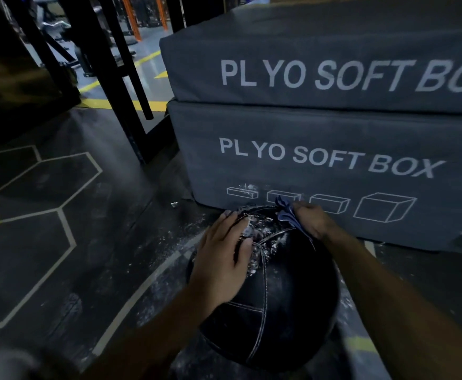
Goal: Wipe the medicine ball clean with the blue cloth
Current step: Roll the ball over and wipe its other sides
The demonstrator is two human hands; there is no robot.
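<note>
A black stitched medicine ball (287, 297) lies on the dark gym floor, its far top dusted with white powder. My left hand (224, 253) rests flat on the ball's upper left, fingers straight and spread toward the powder. My right hand (313, 219) grips a crumpled blue cloth (286, 213) and holds it against the ball's far upper right edge.
Two stacked grey plyo soft boxes (334, 149) stand right behind the ball. White powder is scattered on the floor (166, 259) to the ball's left. Black rack legs (125, 105) rise at the back left, with yellow floor lines beyond.
</note>
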